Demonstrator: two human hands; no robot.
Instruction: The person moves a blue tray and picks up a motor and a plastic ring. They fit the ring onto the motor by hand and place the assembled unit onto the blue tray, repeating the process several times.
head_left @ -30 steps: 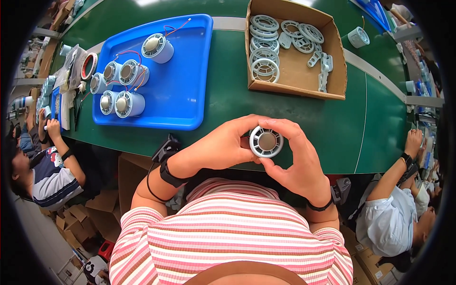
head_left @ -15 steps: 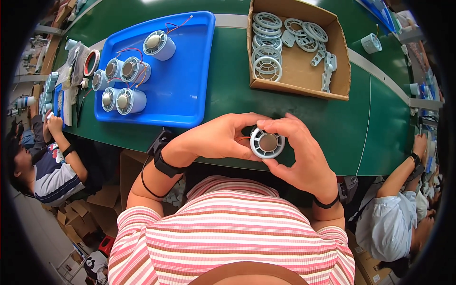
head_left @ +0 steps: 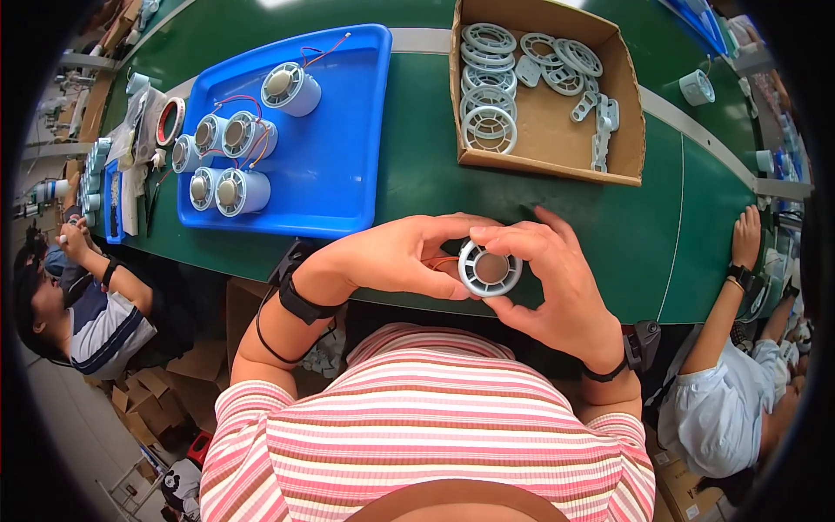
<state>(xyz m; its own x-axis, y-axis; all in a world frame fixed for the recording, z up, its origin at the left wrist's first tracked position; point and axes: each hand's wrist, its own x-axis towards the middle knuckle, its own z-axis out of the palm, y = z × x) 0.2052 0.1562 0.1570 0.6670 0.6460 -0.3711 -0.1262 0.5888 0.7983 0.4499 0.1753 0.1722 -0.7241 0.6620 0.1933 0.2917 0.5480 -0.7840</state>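
We hold a small round white fan unit point(head_left: 490, 269) in a two-handed grip, close against our chest and just over the near edge of the green worktop point(head_left: 435, 187). Our left hand point(head_left: 396, 257) wraps its side with the fingers curled shut around it, and our right hand point(head_left: 557, 278) closes on it from the other side, thumb and forefinger pinching the grille rim; the grille faces up toward us, with a tan hub at its centre. A bit of red wire shows between the left fingers and the unit. Beyond the grip and off to its left lies a blue tray point(head_left: 348, 165) carrying several similar white cylinders point(head_left: 241, 191) with red wires. Farther out, past the grip and slightly to its right, sits an open cardboard box point(head_left: 557, 148) of loose white ring grilles point(head_left: 489, 130). Far to the right of the grip, another person's hand point(head_left: 746, 237) rests at the worktop's edge.
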